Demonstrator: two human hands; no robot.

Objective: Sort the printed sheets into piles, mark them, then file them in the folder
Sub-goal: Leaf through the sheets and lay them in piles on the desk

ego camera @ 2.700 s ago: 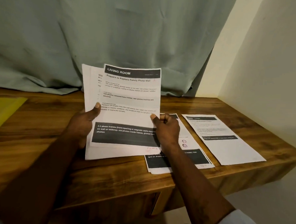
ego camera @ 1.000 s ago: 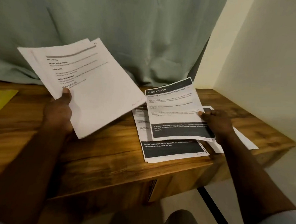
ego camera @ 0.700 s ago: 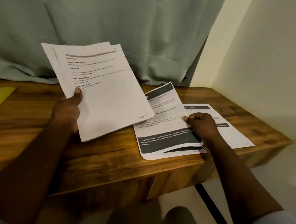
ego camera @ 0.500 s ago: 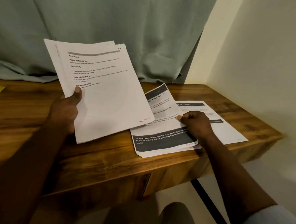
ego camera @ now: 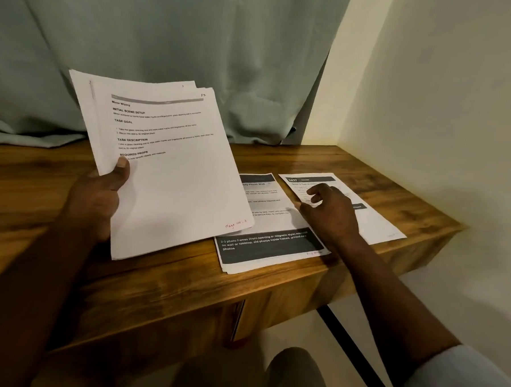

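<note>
My left hand (ego camera: 95, 196) grips a stack of printed sheets (ego camera: 167, 165) by its left edge, thumb on top, tilted up above the wooden desk (ego camera: 155, 279). The top page reads "Mirror Wiping" and carries a red note at its lower right. A pile with the "Living Room" sheet (ego camera: 264, 223) on top lies flat near the desk's front edge, partly hidden under the held stack. My right hand (ego camera: 327, 212) hovers over that pile's right side with loosely curled fingers, holding nothing. A single sheet (ego camera: 374, 220) lies flat further right.
A grey-green curtain (ego camera: 167, 40) hangs behind the desk. A cream wall (ego camera: 445, 114) closes off the right side. The desk's right and front edges are close to the piles. A dark strip runs across the floor below (ego camera: 355, 352). No folder is in view.
My right hand carried the "Living Room" sheet to the middle pile, laid it flat and let go. My left hand kept the rest of the stack raised.
</note>
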